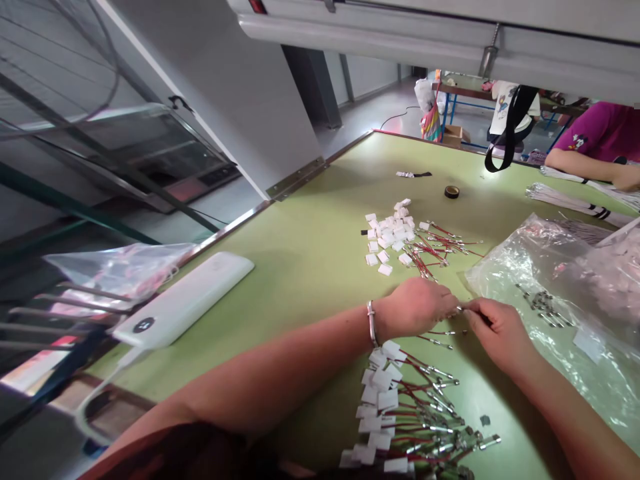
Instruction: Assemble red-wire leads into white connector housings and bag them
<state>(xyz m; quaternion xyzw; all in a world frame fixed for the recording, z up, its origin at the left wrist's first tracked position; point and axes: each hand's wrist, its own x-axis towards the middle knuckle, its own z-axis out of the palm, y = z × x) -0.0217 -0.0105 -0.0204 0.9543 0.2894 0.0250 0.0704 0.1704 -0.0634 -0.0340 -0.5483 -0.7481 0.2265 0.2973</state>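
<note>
Wire piece pinched between both hands over the green table.
Beside the hands lies a clear plastic bag holding small metal parts; a white power bank rests on their other side. Red wires with white tags are heaped just under the left hand, another heap beyond it. The right hand meets the left, fingertips clamped on the piece.

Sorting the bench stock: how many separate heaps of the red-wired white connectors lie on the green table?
2. One heap lies beyond the hands, mid-table; the other heap lies near the table edge below the left hand. More may be hidden under the arms.
</note>
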